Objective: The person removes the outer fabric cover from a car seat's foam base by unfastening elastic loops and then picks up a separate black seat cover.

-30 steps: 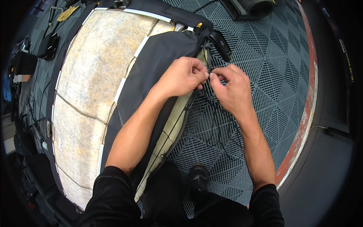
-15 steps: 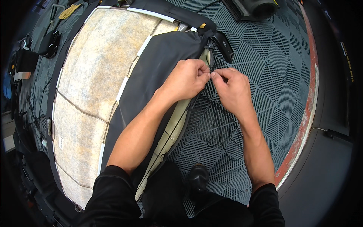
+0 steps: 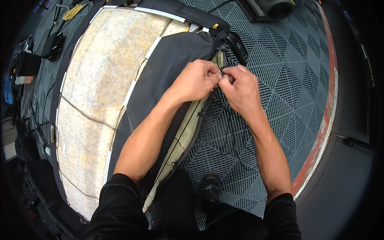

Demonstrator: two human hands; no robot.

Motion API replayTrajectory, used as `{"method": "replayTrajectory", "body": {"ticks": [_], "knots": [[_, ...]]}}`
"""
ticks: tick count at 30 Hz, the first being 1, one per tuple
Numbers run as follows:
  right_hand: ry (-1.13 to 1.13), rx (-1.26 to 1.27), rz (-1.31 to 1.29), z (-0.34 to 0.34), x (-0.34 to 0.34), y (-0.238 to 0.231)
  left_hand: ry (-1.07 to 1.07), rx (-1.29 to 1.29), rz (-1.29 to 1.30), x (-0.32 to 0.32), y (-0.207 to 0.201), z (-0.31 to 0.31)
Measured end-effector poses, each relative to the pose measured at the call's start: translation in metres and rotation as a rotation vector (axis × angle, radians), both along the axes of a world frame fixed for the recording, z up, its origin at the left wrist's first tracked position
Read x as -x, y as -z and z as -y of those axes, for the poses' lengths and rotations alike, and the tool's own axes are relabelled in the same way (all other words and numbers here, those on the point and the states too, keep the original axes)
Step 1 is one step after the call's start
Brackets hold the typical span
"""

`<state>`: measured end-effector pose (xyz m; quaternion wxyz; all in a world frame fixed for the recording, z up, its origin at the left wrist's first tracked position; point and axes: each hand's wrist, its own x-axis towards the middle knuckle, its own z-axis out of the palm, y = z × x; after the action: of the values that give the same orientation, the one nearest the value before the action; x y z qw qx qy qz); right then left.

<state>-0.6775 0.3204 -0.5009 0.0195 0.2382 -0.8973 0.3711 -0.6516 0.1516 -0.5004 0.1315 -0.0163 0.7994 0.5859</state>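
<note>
A large car-seat cushion or backrest lies before me, its pale, stained felt backing [image 3: 96, 68] crossed by thin wires. Over its right side spreads a black leather-like cover [image 3: 172, 60], and along that edge runs a strip of cream foam [image 3: 182, 138] laced with thin black cord. At the upper right edge my left hand [image 3: 199, 81] pinches thumb to finger. Fingertip to fingertip with it, my right hand [image 3: 241, 89] pinches too. Both appear to grip the thin black cord [image 3: 229, 128], whose loose loops hang below; the pinched part is mostly hidden. A black plastic piece [image 3: 238, 48] sits just beyond.
Grey grid tiles [image 3: 288, 84] cover the floor, bordered at right by a worn red-and-white edge [image 3: 329, 112]. A bulky black object [image 3: 274, 10] stands at the top right. Yellow gloves [image 3: 73, 12] lie far left. A black boot [image 3: 211, 186] shows below.
My right hand has shifted slightly left and up, closer against the left hand. The left hand has risen a little; the seat is nearly still.
</note>
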Motion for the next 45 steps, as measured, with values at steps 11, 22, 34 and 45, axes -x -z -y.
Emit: {"method": "replayTrajectory", "body": {"ticks": [11,22,34,45], "knots": [[0.098,0.184,-0.118,-0.018,-0.026,-0.036,-0.061,-0.169,0.142,0.001,-0.003,-0.003],[0.085,0.051,0.158,-0.009,-0.019,-0.015,0.016,0.02,-0.084,-0.002,0.001,-0.003],[0.036,-0.079,0.1,-0.004,-0.01,-0.005,0.031,0.243,-0.352,-0.006,0.006,-0.009],[-0.081,0.098,-0.187,-0.007,0.003,0.018,0.021,-0.206,0.075,0.002,0.005,0.003]]}}
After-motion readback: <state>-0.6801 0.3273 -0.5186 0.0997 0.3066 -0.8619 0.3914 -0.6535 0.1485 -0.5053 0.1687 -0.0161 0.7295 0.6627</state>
